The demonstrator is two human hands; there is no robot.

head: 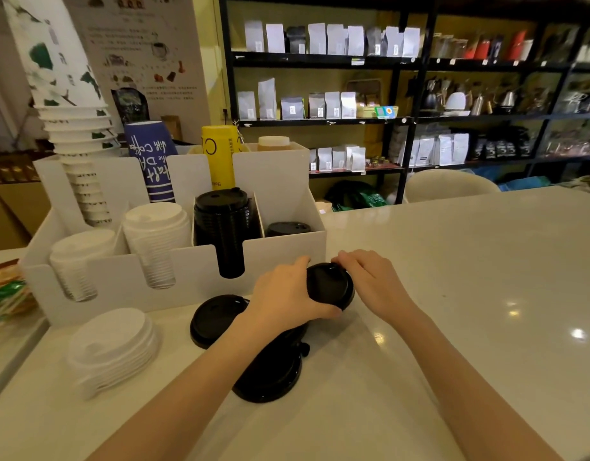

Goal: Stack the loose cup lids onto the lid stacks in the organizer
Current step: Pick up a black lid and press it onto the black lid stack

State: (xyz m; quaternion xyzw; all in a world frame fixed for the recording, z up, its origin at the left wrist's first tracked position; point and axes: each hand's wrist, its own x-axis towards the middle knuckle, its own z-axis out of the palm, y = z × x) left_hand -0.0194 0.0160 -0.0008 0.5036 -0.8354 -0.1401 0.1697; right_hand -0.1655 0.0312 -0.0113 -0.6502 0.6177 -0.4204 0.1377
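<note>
Both hands — left hand point(288, 294), right hand point(370, 281) — gripped one black lid point(330, 286) at centre frame, just below (nearest) the organizer's point(287, 251) short black lid stack point(288, 228).

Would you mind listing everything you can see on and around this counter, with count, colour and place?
organizer: one, white, rear left of the counter
white lid stacks: two, white, organizer's left front slots
tall black lid stack: one, black, third front slot
short black lid stack: one, black, rightmost front slot
cup stacks: three, white-green, blue and yellow, organizer's rear slots
loose white lids: one pile, white, counter front left
loose black lids: several, black, counter beneath the left arm
held black lid: one or a few, black, between both hands
counter: one, pale
shelves: black, background, holding bags
left hand: on the held lid's left edge
right hand: on its right edge
</note>
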